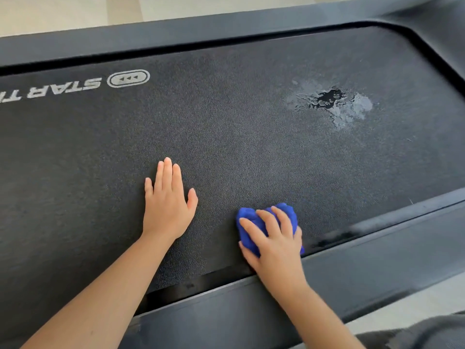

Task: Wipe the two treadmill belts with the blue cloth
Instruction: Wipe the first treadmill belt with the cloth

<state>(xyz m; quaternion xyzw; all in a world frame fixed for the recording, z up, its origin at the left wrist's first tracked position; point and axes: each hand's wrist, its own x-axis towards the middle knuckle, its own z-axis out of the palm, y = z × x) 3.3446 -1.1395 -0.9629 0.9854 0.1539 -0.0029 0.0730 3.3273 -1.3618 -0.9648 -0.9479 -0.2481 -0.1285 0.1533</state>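
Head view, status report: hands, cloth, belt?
Left hand flat on treadmill belt. Right hand grips blue cloth at belt's near edge. Wet patch beyond it, not yet wiped. Nothing in the way.

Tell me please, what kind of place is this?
Probably a gym or a home exercise room: a treadmill belt with a printed logo, its dark side rail, and a pale floor beyond.

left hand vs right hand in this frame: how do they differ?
The left hand lies flat on the treadmill belt, fingers straight; the right hand curls its fingers round the blue cloth. The left hand sits well in on the belt; the right hand is at its near edge. Both are palm down on the belt.
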